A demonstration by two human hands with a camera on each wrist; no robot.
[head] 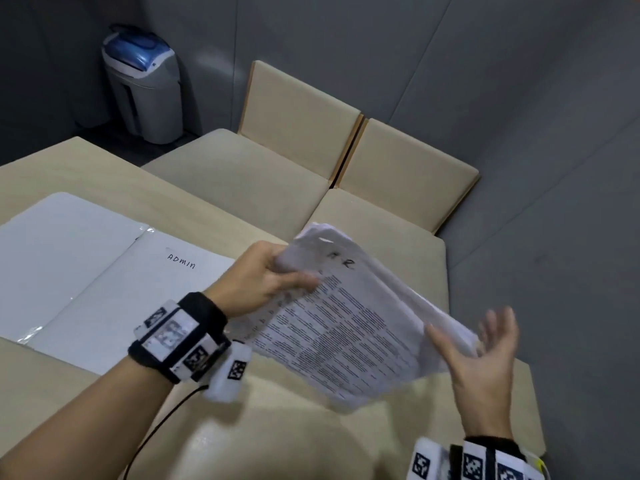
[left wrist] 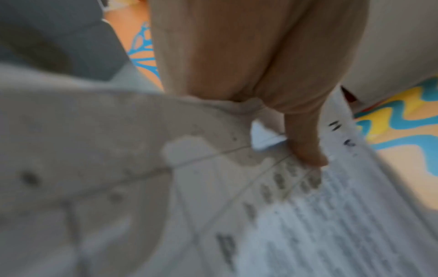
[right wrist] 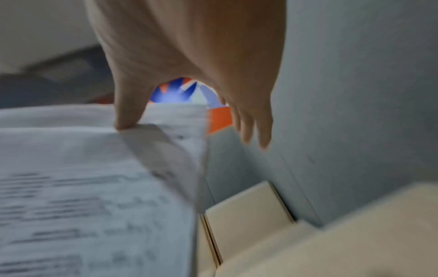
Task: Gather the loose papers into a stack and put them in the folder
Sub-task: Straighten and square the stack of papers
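Observation:
A stack of printed papers (head: 360,320) hangs in the air above the table's right part, tilted. My left hand (head: 266,275) grips its upper left corner, thumb on top of the sheets (left wrist: 308,187). My right hand (head: 481,348) is at the stack's right edge with fingers spread and straight; its thumb touches the paper edge (right wrist: 132,135). The white folder (head: 79,271) lies open on the table at the left, with "ADMIN" written on its right leaf.
The beige table (head: 277,431) runs under both arms. Two beige cushioned seats (head: 381,168) stand behind it against the grey wall. A grey and blue bin (head: 145,84) stands in the far left corner.

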